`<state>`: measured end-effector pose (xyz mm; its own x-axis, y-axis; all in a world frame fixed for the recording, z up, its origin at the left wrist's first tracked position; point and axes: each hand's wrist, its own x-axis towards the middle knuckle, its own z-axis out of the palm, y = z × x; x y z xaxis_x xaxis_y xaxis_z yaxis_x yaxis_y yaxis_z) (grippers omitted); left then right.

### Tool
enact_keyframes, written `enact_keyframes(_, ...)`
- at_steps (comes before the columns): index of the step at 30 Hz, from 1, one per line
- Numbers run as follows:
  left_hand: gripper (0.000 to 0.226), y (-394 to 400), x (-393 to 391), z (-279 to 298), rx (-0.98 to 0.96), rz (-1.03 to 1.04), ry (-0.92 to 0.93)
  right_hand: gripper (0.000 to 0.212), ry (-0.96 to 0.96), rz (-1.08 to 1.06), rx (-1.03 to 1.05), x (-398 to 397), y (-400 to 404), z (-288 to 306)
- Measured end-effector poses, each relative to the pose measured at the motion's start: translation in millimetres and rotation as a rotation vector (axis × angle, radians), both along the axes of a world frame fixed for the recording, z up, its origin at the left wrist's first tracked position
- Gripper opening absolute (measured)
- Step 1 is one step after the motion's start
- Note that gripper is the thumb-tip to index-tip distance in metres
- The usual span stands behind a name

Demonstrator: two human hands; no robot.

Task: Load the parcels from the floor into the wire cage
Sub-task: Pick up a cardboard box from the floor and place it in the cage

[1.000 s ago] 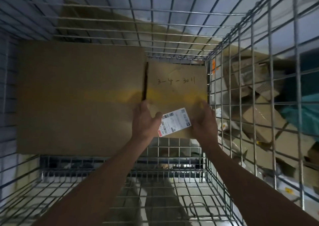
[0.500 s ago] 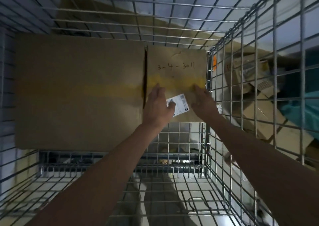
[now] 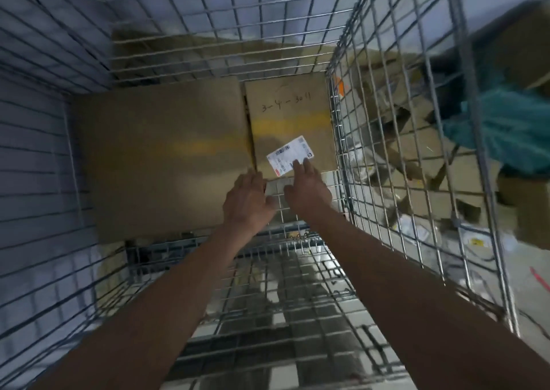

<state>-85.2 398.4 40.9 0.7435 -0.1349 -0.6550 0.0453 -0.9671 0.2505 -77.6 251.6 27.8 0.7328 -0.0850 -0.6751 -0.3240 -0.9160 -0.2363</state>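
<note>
Outside the wire cage (image 3: pixel 342 98), right side of frame, a heap of cardboard parcels (image 3: pixel 416 157) lies on the floor (image 3: pixel 491 273) behind the mesh, with a teal bag (image 3: pixel 500 127) on top at upper right; all blurred. The cage's right mesh wall stands between the hands and that heap.

Inside the cage, two brown boxes sit on the wire floor against the far wall, side by side, narrow dark gap between them. Large box (image 3: pixel 160 157) fills centre-left, plain, faint yellow tape band across it. Small box (image 3: pixel 290 124) sits centre-right, close against the right mesh wall; handwritten "3-4-3011" near its far edge, yellow tape band, white shipping label (image 3: pixel 287 156) skewed on its near half.

Left hand (image 3: pixel 248 202) open, fingers spread, at the near edge where the two boxes meet; contact unclear. Right hand (image 3: pixel 306 190) open, fingertips on the label's near corner, gripping nothing. Both bare forearms reach in from the bottom of frame.
</note>
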Motion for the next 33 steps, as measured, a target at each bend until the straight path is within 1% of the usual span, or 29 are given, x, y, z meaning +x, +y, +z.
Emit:
enact_keyframes(5, 0.068, -19.6, -10.8, 94.8, -0.057, -0.096, -0.159, 0.072, -0.114, 0.076, -0.044, -22.6, -10.6, 103.0)
enact_keyframes(6, 0.066, -27.0, -13.0, 114.8, -0.086, -0.119, -0.205, 0.07, -0.17, 0.113, -0.063, -28.6, -16.3, 125.2)
enact_keyframes(8, 0.065, -45.4, -18.7, 153.2, -0.141, -0.168, -0.299, 0.065, -0.338, 0.128, -0.1, -43.4, -32.1, 167.9)
enact_keyframes(11, 0.063, -79.1, -38.3, 205.9, -0.213, -0.262, -0.462, 0.061, -0.565, 0.058, -0.144, -77.4, -64.4, 227.5)
enact_keyframes(13, 0.062, -106.1, -61.7, 237.6, -0.295, -0.326, -0.563, 0.066, -0.7, -0.04, -0.16, -108.5, -91.7, 261.6)
enact_keyframes(15, 0.063, -141.3, -89.3, 264.9, -0.333, -0.435, -0.641, 0.069, -0.776, -0.126, -0.177, -143.3, -125.0, 284.5)
enact_keyframes(17, 0.063, -183.1, -119.5, 279.4, -0.29, -0.595, -0.696, 0.071, -0.799, -0.192, -0.216, -183.2, -162.5, 291.4)
enact_keyframes(20, 0.069, -252.3, -165.3, 277.8, -0.247, -0.765, -0.68, 0.075, -0.709, -0.3, -0.266, -248.0, -226.2, 280.8)
enact_keyframes(23, 0.073, -320.5, -213.3, 256.0, -0.188, -0.868, -0.597, 0.077, -0.589, -0.432, -0.271, -309.7, -291.8, 259.7)
enact_keyframes(25, 0.073, -364.3, -248.4, 237.2, -0.178, -0.886, -0.539, 0.078, -0.545, -0.482, -0.267, -345.5, -329.0, 245.6)
enact_keyframes(27, 0.069, -405.1, -286.4, 221.9, -0.19, -0.913, -0.501, 0.079, -0.53, -0.465, -0.26, -382.2, -357.1, 235.2)
enact_keyframes(29, 0.067, -444.9, -320.0, 206.9, -0.19, -0.945, -0.449, 0.073, -0.546, -0.484, -0.223, -418.4, -382.8, 227.5)
enact_keyframes(31, 0.065, -482.0, -345.5, 189.4, -0.144, -0.942, -0.331, 0.07, -0.502, -0.525, -0.201, -452.7, -411.1, 219.0)
enact_keyframes(33, 0.067, -512.1, -362.6, 168.2, -0.07, -0.882, -0.193, 0.07, -0.38, -0.619, -0.164, -486.6, -444.6, 206.3)
